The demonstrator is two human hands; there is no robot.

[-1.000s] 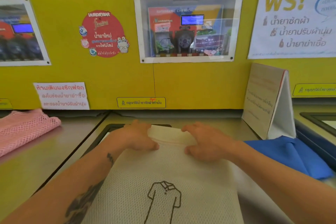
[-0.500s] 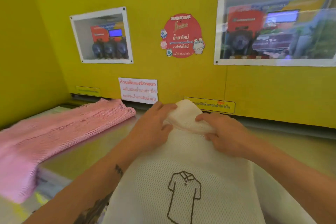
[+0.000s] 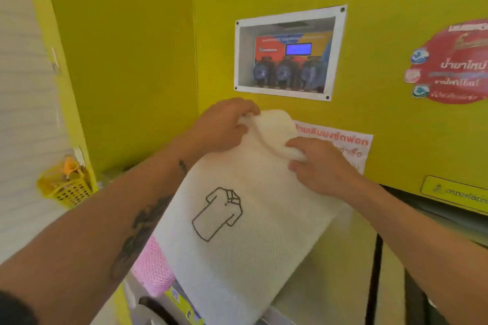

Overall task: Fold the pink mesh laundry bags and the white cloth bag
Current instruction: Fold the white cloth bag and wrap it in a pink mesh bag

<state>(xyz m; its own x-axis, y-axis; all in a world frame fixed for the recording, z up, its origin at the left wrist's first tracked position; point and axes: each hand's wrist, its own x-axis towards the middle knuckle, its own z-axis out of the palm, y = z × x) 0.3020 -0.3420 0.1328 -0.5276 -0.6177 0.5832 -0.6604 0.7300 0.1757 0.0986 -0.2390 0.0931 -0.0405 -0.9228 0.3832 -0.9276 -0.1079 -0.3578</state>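
Since half a second ago the view has swung left, and the white bag (image 3: 237,219) has gone with it: it now hangs over the pink mesh bag (image 3: 154,269), where earlier it sat to the right of that bag with bare counter between them. Behind it stands the yellow wall (image 3: 132,47), with a framed window (image 3: 287,55) showing dispensers and a small yellow basket (image 3: 64,187) at the far left. The white bag slopes up from the lower middle toward the wall, its shirt drawing (image 3: 217,214) facing the person and its top edge rolled over into a soft hump.

The left hand (image 3: 224,126) has its fingers closed on the left end of that rolled edge; the right hand (image 3: 319,166) pinches the right end, fingers curled over the cloth. Both appear to be carrying the bag while starting a fold from the top. To do it well, the person should probably lay it flat first, keep both corners level, then draw the top edge down evenly so the sides line up.
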